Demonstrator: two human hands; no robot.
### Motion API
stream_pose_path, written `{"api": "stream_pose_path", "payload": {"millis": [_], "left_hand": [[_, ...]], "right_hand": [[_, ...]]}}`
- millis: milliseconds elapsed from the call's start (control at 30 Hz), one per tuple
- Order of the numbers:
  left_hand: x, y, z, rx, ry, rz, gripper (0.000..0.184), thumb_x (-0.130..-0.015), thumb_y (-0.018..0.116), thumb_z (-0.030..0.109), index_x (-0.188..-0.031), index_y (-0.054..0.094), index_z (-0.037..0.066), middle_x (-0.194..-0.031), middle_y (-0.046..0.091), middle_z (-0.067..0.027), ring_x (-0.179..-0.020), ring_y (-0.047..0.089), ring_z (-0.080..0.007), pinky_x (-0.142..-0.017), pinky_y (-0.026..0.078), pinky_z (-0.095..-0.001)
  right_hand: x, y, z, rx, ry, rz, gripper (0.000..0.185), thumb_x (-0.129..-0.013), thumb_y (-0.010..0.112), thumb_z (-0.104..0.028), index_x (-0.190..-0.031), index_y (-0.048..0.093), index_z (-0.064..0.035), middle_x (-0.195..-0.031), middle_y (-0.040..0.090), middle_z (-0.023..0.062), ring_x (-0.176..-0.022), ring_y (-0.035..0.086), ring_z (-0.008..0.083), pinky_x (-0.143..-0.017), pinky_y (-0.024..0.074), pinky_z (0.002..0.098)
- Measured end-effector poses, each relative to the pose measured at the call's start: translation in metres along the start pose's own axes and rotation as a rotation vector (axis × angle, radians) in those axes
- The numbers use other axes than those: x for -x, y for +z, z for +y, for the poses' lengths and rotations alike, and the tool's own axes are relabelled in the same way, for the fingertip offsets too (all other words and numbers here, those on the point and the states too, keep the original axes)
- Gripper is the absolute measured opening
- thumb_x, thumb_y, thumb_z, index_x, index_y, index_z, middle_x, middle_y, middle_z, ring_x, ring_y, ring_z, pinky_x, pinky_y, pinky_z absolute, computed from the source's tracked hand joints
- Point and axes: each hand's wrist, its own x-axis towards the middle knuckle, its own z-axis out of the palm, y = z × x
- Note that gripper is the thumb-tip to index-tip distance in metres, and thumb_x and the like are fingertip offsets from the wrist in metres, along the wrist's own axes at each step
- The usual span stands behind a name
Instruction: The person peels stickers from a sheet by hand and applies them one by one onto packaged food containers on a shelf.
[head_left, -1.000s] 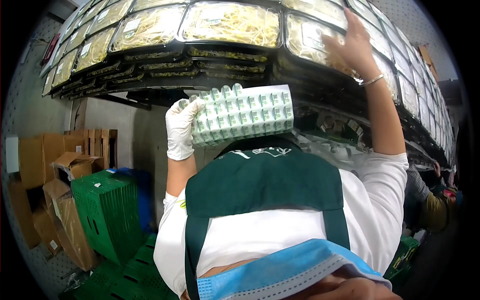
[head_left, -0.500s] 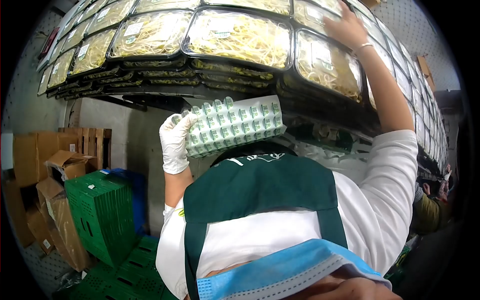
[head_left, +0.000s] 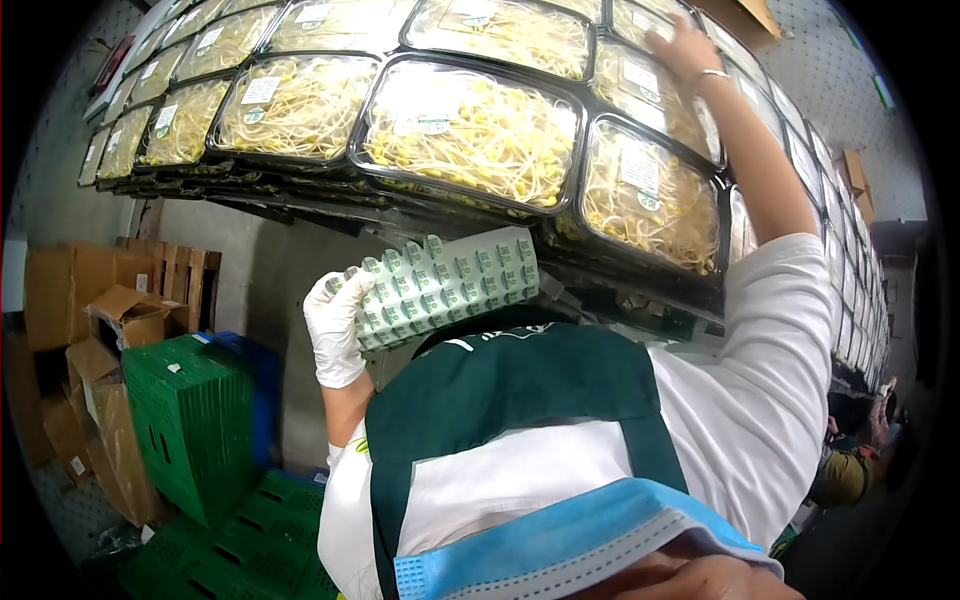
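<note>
My gloved left hand (head_left: 336, 330) grips the left edge of a sheet of green-and-white stickers (head_left: 450, 285), held in front of my apron. Several stickers along its top edge stand partly lifted from the backing. Far up to the right, my bare right hand (head_left: 688, 52) reaches over a clear-lidded tray of bean sprouts (head_left: 655, 85). Its fingers look spread and point down at the lids near a label; whether they touch is blurred. Nearer me lies another sprout tray (head_left: 640, 235) with a white label and a green sticker on its lid.
Rows of sprout trays (head_left: 470, 140) cover the stacked surface ahead and curve away on both sides. Green crates (head_left: 190, 430) stand at lower left, beside cardboard boxes (head_left: 110, 310) and a wooden pallet (head_left: 195, 285). Another person (head_left: 845, 470) is partly visible at far right.
The trays now appear lower and closer in view. My left hand and the sticker sheet have shifted slightly left and down. My right hand stays extended over the trays at upper right.
</note>
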Motion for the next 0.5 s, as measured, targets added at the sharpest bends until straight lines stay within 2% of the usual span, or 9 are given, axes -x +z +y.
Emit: {"api": "stream_pose_path", "payload": {"millis": [67,100,167,200,233,300,367,433,500], "left_hand": [[0.003,0.002,0.001,0.010,0.000,0.017,0.010,-0.067,0.062,-0.004,-0.065,0.057,0.004,-0.066,0.059,-0.0022,-0.055,0.053,-0.0070,-0.050,0.041,-0.0186],[0.005,0.003,0.001,0.023,0.000,0.030,0.010,-0.067,0.062,-0.004,-0.065,0.057,0.004,-0.066,0.059,-0.0021,-0.055,0.053,-0.0073,-0.051,0.042,-0.0191],[0.005,-0.001,-0.002,0.022,0.013,0.006,0.009,-0.067,0.062,-0.004,-0.065,0.057,0.003,-0.065,0.058,-0.0018,-0.056,0.053,-0.0071,-0.052,0.042,-0.0192],[0.007,-0.001,-0.002,-0.003,0.014,0.020,0.008,-0.067,0.062,-0.004,-0.066,0.057,0.003,-0.066,0.058,-0.0020,-0.056,0.054,-0.0072,-0.053,0.042,-0.0191],[0.010,0.001,-0.001,-0.026,0.017,0.036,0.007,-0.068,0.062,-0.003,-0.067,0.057,0.003,-0.066,0.059,-0.0023,-0.057,0.054,-0.0074,-0.053,0.042,-0.0191],[0.017,0.003,-0.004,-0.056,0.052,0.107,0.005,-0.069,0.061,-0.002,-0.072,0.058,0.001,-0.068,0.060,-0.0037,-0.058,0.055,-0.0087,-0.056,0.044,-0.0198],[0.024,0.003,-0.006,-0.083,0.117,0.118,0.005,-0.070,0.061,-0.001,-0.074,0.058,0.001,-0.069,0.060,-0.0042,-0.060,0.055,-0.0095,-0.057,0.044,-0.0210],[0.039,0.005,-0.014,-0.041,0.068,0.099,0.007,-0.071,0.060,0.001,-0.078,0.057,0.001,-0.073,0.060,-0.0051,-0.064,0.056,-0.0103,-0.061,0.045,-0.0212],[0.050,0.007,-0.017,0.038,-0.001,0.068,0.013,-0.073,0.059,0.003,-0.084,0.055,-0.001,-0.079,0.060,-0.0073,-0.068,0.057,-0.0119,-0.062,0.045,-0.0217]], "right_hand": [[-0.004,-0.012,0.015,0.182,0.112,-0.032,0.082,-0.065,0.046,-0.064,-0.127,0.032,-0.0134,-0.118,0.041,0.0253,-0.110,0.040,0.0378,-0.094,0.0300,0.0397],[-0.028,-0.007,0.031,0.199,0.106,-0.077,0.080,-0.065,0.049,-0.063,-0.127,0.033,-0.0137,-0.121,0.041,0.0206,-0.111,0.040,0.0347,-0.090,0.0322,0.0440],[-0.067,-0.012,0.038,0.182,0.011,-0.081,0.070,-0.067,0.054,-0.055,-0.118,0.045,-0.0081,-0.108,0.053,0.0161,-0.101,0.050,0.0268,-0.087,0.0367,0.0363],[-0.094,-0.002,0.042,-0.179,0.033,-0.128,0.053,-0.068,0.060,-0.044,-0.105,0.056,-0.0054,-0.095,0.060,0.0107,-0.089,0.055,0.0205,-0.078,0.0408,0.0317],[-0.117,0.010,0.041,-0.252,0.045,-0.038,0.041,-0.067,0.062,-0.035,-0.095,0.061,-0.0043,-0.087,0.062,0.0096,-0.082,0.056,0.0187,-0.073,0.0418,0.0288],[-0.149,0.029,0.027,-0.478,0.087,-0.002,0.040,-0.065,0.062,-0.034,-0.093,0.062,-0.0055,-0.088,0.062,0.0086,-0.083,0.057,0.0188,-0.075,0.0417,0.0290],[-0.165,0.044,0.003,-0.404,0.084,0.030,0.036,-0.066,0.060,-0.034,-0.092,0.063,-0.0093,-0.093,0.061,0.0094,-0.087,0.056,0.0224,-0.078,0.0415,0.0311],[-0.156,0.047,-0.015,-0.019,-0.011,0.026,0.036,-0.070,0.053,-0.035,-0.096,0.061,-0.0124,-0.099,0.059,0.0102,-0.093,0.055,0.0261,-0.081,0.0410,0.0336],[-0.149,0.045,-0.022,0.133,-0.021,-0.038,0.049,-0.071,0.046,-0.045,-0.109,0.053,-0.0161,-0.110,0.054,0.0111,-0.102,0.050,0.0281,-0.086,0.0384,0.0364]]}}
